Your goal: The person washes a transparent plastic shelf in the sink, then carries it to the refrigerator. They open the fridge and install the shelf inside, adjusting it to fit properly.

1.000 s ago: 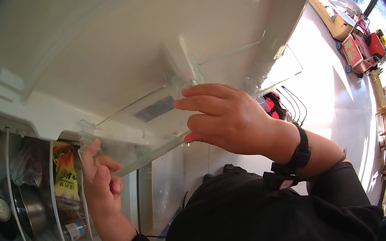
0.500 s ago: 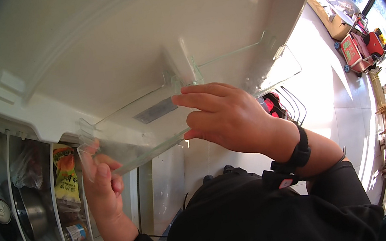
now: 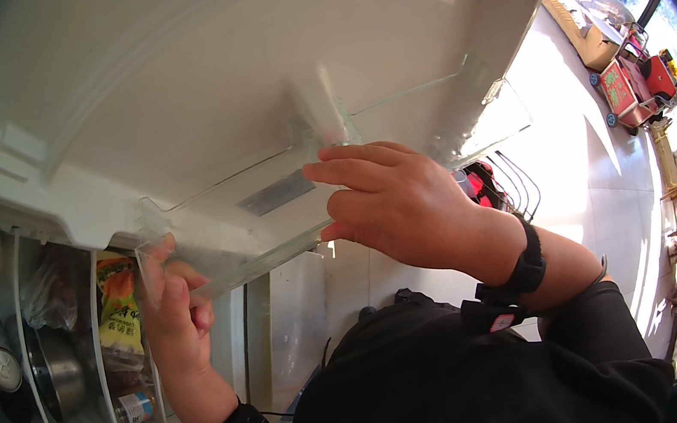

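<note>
A clear plastic door bin point(image 3: 252, 258) hangs between my two hands, against the inner side of a white fridge door point(image 3: 192, 93). My left hand point(image 3: 173, 299) is closed round the bin's left end, the fingers partly seen through the plastic. At the other end, my right hand point(image 3: 392, 191) grips the bin, with its fingers over the top and the thumb beneath. It sits beside the door's middle upright point(image 3: 328, 109); what the fingertips touch there is partly hidden. To the right of that upright, a second clear bin point(image 3: 464, 120) is on the door.
On the left, fridge shelves point(image 3: 102, 366) hold a steel pot point(image 3: 59, 376), a yellow-green packet point(image 3: 118, 307), a jar point(image 3: 134, 408) and a dark object with a round dial point(image 3: 4, 371). Sunlit floor tiles point(image 3: 577, 186) lie right, with a red cart point(image 3: 627, 95) and cardboard box point(image 3: 585, 25) beyond.
The left end of the clear bin has risen slightly with my left hand, so its lower edge slopes less. My right hand has barely shifted.
</note>
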`<action>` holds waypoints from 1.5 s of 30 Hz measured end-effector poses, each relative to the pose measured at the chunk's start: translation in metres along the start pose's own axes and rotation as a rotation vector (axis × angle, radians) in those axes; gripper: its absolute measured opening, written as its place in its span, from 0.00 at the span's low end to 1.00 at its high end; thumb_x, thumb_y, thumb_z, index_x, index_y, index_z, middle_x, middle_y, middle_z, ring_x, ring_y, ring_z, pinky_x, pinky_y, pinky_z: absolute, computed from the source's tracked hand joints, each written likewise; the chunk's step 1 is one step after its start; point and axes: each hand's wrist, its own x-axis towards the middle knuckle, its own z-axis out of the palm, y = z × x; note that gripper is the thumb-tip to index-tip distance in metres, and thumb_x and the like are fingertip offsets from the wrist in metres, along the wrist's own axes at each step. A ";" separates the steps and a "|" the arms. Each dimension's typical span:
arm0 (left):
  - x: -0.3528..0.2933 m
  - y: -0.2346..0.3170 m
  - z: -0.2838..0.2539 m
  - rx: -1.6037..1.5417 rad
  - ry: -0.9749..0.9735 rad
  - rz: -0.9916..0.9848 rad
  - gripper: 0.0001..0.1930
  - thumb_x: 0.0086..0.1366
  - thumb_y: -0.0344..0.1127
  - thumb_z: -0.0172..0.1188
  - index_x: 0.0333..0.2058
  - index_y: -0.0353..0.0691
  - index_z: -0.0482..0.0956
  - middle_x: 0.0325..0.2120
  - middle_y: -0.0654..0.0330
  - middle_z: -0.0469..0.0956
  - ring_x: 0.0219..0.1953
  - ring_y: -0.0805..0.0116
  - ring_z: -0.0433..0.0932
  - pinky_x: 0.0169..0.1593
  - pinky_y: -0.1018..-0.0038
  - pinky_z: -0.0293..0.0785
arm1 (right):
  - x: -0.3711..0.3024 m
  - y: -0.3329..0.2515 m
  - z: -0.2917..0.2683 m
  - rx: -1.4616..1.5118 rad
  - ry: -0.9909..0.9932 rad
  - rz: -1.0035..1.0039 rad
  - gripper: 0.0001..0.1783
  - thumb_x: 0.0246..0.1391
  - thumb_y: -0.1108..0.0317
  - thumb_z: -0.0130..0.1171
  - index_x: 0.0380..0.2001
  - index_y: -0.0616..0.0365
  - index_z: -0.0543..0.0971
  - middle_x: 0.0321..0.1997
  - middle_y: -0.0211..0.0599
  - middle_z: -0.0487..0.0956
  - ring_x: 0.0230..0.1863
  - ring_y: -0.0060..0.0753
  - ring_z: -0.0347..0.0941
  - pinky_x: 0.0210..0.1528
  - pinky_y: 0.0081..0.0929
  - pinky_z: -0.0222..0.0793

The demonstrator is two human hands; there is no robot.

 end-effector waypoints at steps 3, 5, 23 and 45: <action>-0.001 0.001 0.001 -0.027 0.006 -0.034 0.39 0.50 0.56 0.58 0.53 0.33 0.58 0.22 0.65 0.65 0.15 0.82 0.54 0.17 0.88 0.50 | 0.001 0.000 0.000 -0.012 -0.008 -0.017 0.13 0.36 0.65 0.65 0.17 0.56 0.70 0.46 0.36 0.74 0.48 0.40 0.70 0.44 0.34 0.68; -0.003 0.001 0.001 -0.037 -0.001 -0.046 0.40 0.50 0.55 0.58 0.54 0.33 0.57 0.22 0.64 0.65 0.15 0.82 0.54 0.18 0.88 0.51 | 0.003 0.000 -0.001 0.003 -0.007 -0.018 0.13 0.35 0.65 0.65 0.17 0.56 0.70 0.47 0.36 0.73 0.48 0.40 0.69 0.44 0.34 0.68; 0.003 -0.010 0.000 -0.104 -0.070 -0.017 0.41 0.46 0.57 0.60 0.53 0.37 0.58 0.23 0.64 0.66 0.16 0.82 0.54 0.18 0.88 0.52 | 0.002 -0.001 0.000 0.001 -0.013 -0.013 0.14 0.34 0.67 0.66 0.15 0.57 0.69 0.48 0.39 0.73 0.51 0.43 0.69 0.44 0.37 0.66; 0.009 -0.014 -0.004 -0.099 -0.095 -0.011 0.37 0.49 0.56 0.57 0.53 0.38 0.62 0.24 0.65 0.65 0.13 0.82 0.56 0.15 0.87 0.50 | -0.007 0.006 0.004 -0.003 -0.072 0.001 0.11 0.32 0.65 0.63 0.17 0.56 0.71 0.44 0.37 0.73 0.46 0.41 0.71 0.43 0.36 0.68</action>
